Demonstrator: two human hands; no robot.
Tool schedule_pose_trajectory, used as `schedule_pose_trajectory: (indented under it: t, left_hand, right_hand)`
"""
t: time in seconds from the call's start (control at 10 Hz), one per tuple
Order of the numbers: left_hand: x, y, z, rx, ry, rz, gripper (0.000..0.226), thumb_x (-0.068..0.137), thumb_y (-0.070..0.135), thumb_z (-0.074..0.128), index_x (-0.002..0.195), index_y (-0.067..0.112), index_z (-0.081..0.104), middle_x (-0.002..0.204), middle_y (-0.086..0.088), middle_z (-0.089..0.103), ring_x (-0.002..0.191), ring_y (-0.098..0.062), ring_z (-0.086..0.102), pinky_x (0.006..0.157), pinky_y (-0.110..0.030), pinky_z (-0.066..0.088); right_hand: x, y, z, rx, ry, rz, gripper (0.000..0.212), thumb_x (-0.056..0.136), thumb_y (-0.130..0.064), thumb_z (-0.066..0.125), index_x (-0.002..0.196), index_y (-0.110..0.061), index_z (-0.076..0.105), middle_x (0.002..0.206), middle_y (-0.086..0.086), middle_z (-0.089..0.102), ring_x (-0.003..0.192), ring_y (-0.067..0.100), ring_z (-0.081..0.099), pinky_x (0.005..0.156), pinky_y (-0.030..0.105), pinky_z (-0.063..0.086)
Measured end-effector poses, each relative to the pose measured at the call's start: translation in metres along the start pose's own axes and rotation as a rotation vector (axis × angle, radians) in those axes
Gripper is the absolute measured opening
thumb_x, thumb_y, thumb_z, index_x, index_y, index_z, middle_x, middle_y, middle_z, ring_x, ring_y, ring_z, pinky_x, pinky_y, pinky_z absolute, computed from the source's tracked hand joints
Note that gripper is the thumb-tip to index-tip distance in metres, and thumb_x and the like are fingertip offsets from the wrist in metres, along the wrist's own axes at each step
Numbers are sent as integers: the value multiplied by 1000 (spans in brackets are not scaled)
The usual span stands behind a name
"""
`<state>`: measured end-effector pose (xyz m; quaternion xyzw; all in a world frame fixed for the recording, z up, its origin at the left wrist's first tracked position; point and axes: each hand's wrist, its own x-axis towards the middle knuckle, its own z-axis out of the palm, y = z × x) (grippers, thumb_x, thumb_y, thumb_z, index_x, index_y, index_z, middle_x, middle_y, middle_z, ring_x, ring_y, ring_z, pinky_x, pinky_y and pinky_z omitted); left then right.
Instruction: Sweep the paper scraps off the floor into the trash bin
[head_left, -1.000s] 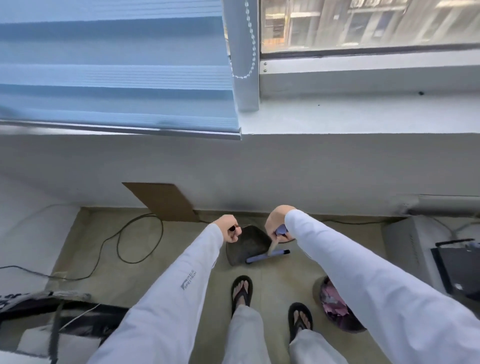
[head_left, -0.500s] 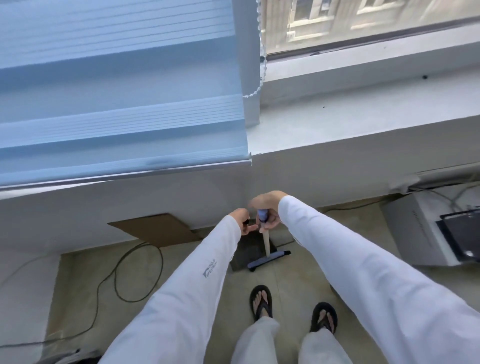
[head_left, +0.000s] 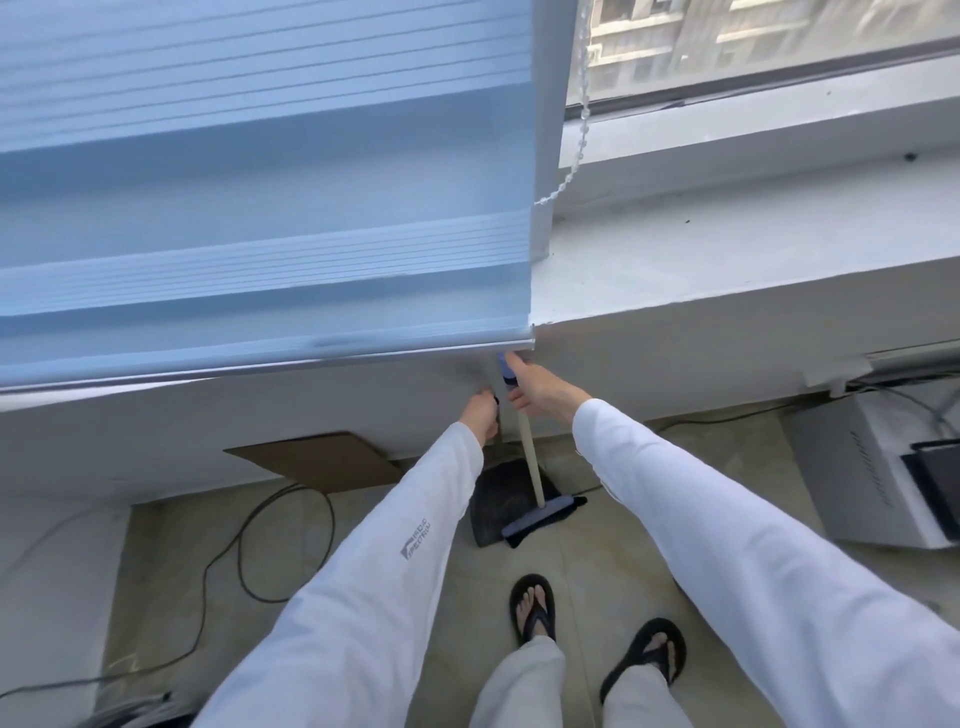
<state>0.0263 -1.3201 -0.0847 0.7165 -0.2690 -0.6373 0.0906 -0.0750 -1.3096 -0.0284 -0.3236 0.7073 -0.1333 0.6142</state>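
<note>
A dark dustpan (head_left: 498, 506) stands on the floor against the white wall below the window sill. My left hand (head_left: 480, 415) grips the top of its thin upright handle. A broom (head_left: 530, 452) with a pale stick, a blue grip and a blue-black head rests with its head at the dustpan's mouth. My right hand (head_left: 540, 389) is wrapped round the stick just under the blue grip. No paper scraps or trash bin show in this view.
A brown cardboard sheet (head_left: 322, 460) leans on the wall at left. A black cable (head_left: 260, 545) loops over the tiled floor. A white box-shaped appliance (head_left: 857, 483) sits at right. My sandalled feet (head_left: 535, 605) stand behind the dustpan. A blue blind (head_left: 260, 208) hangs over the sill.
The view has tilted up and both hands have risen along the handles toward the sill. The broom stick now stands more upright. The trash bin by my right foot has left the frame.
</note>
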Motion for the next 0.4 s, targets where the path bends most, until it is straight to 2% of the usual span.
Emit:
schedule_pose_trajectory:
  t: [0.1, 0.2, 0.3, 0.4]
  left_hand:
    - [-3, 3, 1, 86, -7, 38, 43, 103, 29, 25, 134, 7, 46, 130, -15, 54, 98, -22, 46, 96, -33, 42]
    - [-5, 3, 3, 161, 5, 127, 44, 102, 28, 25, 135, 5, 44, 134, -15, 51, 114, -28, 51, 98, -34, 39]
    - [1, -3, 6, 129, 3, 200, 45, 98, 35, 33, 134, 11, 46, 133, -9, 52, 122, -28, 50, 99, -36, 39]
    - [18, -16, 6, 95, 111, 305, 51, 91, 33, 40, 139, 18, 44, 142, -8, 46, 128, -28, 47, 110, -43, 37]
  right_hand:
    - [-3, 0, 1, -19, -13, -36, 66, 91, -66, 22, 129, -17, 43, 110, 8, 59, 95, 21, 59, 90, 35, 47]
    - [-6, 5, 2, -15, -8, -69, 64, 93, -62, 28, 136, -15, 37, 111, 5, 54, 85, 17, 58, 75, 30, 44]
    - [-4, 15, 4, -53, 11, -72, 70, 93, -53, 41, 148, -16, 19, 132, 10, 50, 109, 26, 58, 88, 35, 47]
    - [-2, 21, 3, -67, 33, -107, 78, 88, -49, 52, 149, -19, 13, 140, 10, 45, 119, 28, 55, 102, 42, 44]
